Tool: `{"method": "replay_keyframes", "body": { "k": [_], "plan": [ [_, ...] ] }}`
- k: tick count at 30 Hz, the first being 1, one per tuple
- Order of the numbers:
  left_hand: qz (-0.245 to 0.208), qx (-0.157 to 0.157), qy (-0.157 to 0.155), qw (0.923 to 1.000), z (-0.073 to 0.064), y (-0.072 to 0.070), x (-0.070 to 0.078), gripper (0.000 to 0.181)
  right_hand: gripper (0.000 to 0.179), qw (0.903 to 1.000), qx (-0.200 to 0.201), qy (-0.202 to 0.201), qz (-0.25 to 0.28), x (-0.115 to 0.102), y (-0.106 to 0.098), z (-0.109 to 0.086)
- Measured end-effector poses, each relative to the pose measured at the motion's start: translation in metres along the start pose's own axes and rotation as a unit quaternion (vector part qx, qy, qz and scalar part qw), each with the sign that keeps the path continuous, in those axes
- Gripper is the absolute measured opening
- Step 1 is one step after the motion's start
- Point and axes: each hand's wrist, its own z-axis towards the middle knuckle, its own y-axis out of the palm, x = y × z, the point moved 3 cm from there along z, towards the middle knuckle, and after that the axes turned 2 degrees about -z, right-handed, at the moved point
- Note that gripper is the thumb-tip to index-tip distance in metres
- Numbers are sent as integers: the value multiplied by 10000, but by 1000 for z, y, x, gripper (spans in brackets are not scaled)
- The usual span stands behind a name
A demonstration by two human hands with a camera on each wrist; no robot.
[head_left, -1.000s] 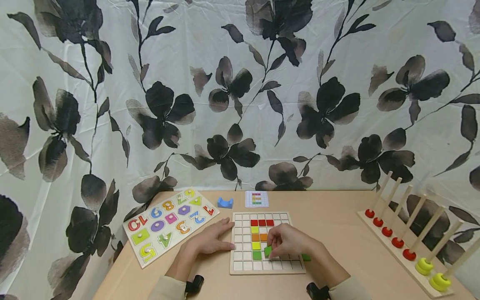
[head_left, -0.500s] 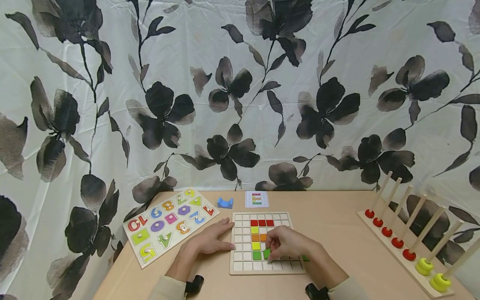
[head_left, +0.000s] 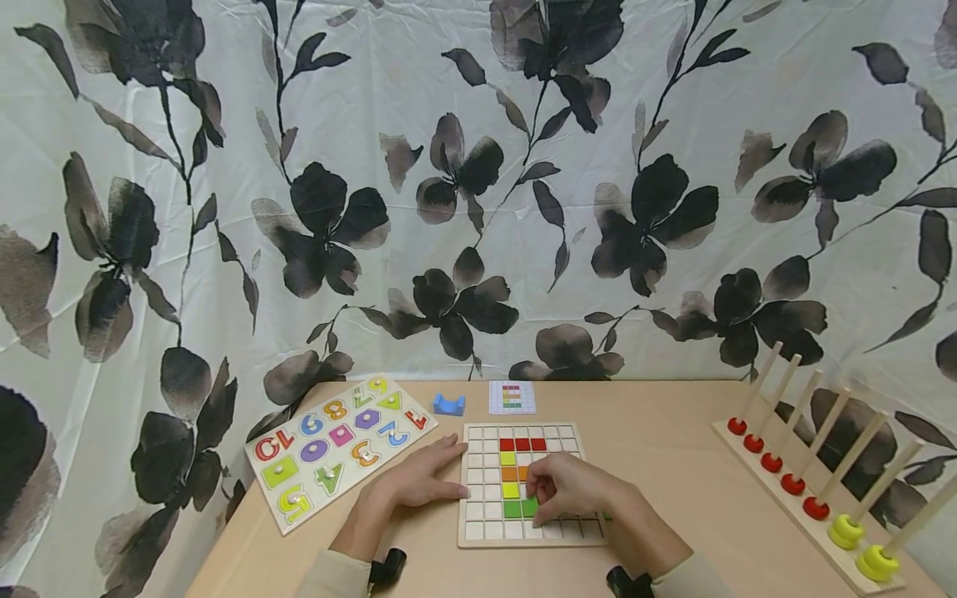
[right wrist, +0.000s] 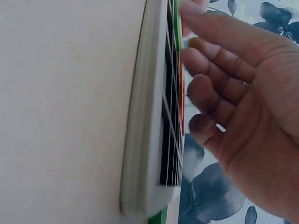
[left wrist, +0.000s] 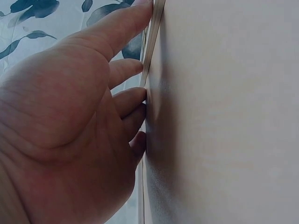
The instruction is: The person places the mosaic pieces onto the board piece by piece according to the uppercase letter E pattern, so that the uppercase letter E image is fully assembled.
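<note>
A wooden grid board (head_left: pixel 497 538) lies in front of me with red, yellow, orange and green square tiles in its cells. Two green tiles (head_left: pixel 512 508) sit flat side by side in a lower row. Over the second one is my right hand (head_left: pixel 576 488), thumb and fingertips right at the tile. From the right wrist, the thumb touches the green strip (right wrist: pixel 177 28) on the board while the other fingers bend loosely. My left hand (head_left: pixel 419 480) rests at the board's left edge, fingertips against its wooden side (left wrist: pixel 154 42). The right hand hides several cells.
A small pattern card (head_left: pixel 512 397) and a blue holder (head_left: pixel 449 405) stand behind the board. To the left lies a number puzzle board (head_left: pixel 305 443); at right is a peg stand (head_left: pixel 811 519) with red and yellow beads. Green shows beyond the board's edge (right wrist: pixel 159 217).
The green tile in my right fingers was tilted and now lies flat in the cell beside the other green one. My right hand shifted slightly left; the left hand stayed still.
</note>
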Motion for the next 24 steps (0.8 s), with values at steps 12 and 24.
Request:
{"method": "replay_keyframes", "body": {
  "k": [12, 24],
  "plan": [
    [-2, 27, 78, 10000, 0, 0, 1, 85, 29, 9980, 417, 467, 44, 6, -31, -16],
    [-11, -11, 15, 10000, 1, 0, 0, 84, 35, 9985, -7, 529, 102, 34, -60, -46]
  ]
}}
